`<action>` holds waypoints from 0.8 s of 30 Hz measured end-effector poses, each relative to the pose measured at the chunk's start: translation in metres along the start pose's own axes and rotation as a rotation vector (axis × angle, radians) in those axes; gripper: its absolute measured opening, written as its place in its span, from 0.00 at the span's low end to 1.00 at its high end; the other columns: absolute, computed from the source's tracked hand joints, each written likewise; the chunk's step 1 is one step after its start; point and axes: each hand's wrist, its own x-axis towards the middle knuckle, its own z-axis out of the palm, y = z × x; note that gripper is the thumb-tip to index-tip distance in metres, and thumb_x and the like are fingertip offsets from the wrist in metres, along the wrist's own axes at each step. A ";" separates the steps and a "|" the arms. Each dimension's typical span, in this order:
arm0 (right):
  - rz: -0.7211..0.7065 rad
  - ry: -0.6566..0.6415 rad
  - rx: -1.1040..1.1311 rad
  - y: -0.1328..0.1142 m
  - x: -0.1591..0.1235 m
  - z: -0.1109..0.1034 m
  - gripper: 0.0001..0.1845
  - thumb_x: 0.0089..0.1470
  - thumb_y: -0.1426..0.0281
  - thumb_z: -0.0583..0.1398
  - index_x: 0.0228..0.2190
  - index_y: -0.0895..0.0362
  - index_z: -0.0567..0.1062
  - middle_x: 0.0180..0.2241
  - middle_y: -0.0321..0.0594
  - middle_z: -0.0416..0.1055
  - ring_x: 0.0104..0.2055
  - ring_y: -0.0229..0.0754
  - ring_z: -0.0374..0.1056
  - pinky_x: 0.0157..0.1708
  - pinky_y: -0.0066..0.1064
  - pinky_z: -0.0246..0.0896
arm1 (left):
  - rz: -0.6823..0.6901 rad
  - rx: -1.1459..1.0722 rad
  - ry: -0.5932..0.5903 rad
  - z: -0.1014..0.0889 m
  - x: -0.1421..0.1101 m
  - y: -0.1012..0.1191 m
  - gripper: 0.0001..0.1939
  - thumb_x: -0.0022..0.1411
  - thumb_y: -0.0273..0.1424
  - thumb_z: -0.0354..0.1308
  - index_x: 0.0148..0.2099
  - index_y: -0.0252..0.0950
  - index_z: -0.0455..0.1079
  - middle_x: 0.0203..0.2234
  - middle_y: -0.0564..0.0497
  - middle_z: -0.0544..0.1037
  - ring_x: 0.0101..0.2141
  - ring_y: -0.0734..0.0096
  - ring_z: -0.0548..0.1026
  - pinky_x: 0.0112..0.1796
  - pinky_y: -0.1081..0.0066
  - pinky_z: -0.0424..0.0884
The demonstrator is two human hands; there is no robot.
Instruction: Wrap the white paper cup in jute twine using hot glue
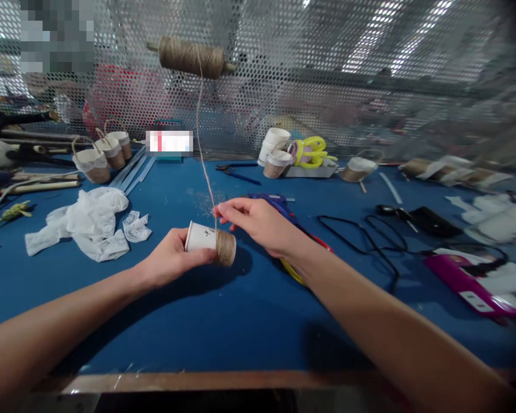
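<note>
My left hand (172, 256) grips a white paper cup (201, 237) that lies on its side in the air, its base end pointing right. Brown twine (226, 248) is wound in close turns around that base end, and a small dark print shows on the bare part. With its fingertips pinched, my right hand (251, 221) holds the twine strand (204, 166) just above the cup. The strand runs up to a large twine spool (191, 57) hung on a rod at the mesh.
White lace (86, 221) lies left, below several twine-wrapped cups with handles (93, 165). A blue glue gun (275, 203) sits behind my right hand, with pliers (238, 172) farther back. A black cable (370, 241) and a purple device (468, 284) are at right. Perforated mesh (284, 80) closes the back.
</note>
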 end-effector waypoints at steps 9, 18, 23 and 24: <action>0.138 -0.064 0.421 -0.011 0.046 0.003 0.09 0.52 0.71 0.55 0.24 0.62 0.70 0.28 0.41 0.70 0.17 0.26 0.53 0.13 0.21 0.49 | -0.036 -0.004 -0.015 0.003 0.000 -0.001 0.11 0.41 0.28 0.61 0.31 0.29 0.71 0.20 0.54 0.72 0.22 0.77 0.66 0.28 0.75 0.64; 0.003 -0.069 0.291 -0.025 0.039 0.010 0.05 0.47 0.79 0.55 0.28 0.62 0.71 0.19 0.33 0.65 0.17 0.28 0.59 0.14 0.20 0.54 | -0.041 0.041 -0.065 0.006 0.000 -0.002 0.07 0.42 0.28 0.59 0.28 0.29 0.69 0.18 0.55 0.69 0.21 0.78 0.63 0.25 0.76 0.61; 0.010 -0.166 -0.023 -0.026 0.017 0.006 0.09 0.44 0.79 0.55 0.28 0.60 0.74 0.19 0.33 0.68 0.18 0.30 0.60 0.17 0.22 0.55 | -0.051 0.073 -0.180 0.010 -0.005 0.000 0.05 0.44 0.27 0.57 0.25 0.30 0.68 0.19 0.54 0.68 0.21 0.77 0.63 0.25 0.76 0.60; 0.000 -0.200 -0.116 -0.026 0.012 0.004 0.11 0.43 0.79 0.55 0.28 0.60 0.75 0.20 0.34 0.70 0.20 0.31 0.61 0.18 0.22 0.56 | -0.056 0.089 -0.216 0.011 -0.007 0.000 0.04 0.44 0.27 0.56 0.26 0.30 0.68 0.18 0.55 0.67 0.21 0.77 0.62 0.24 0.76 0.60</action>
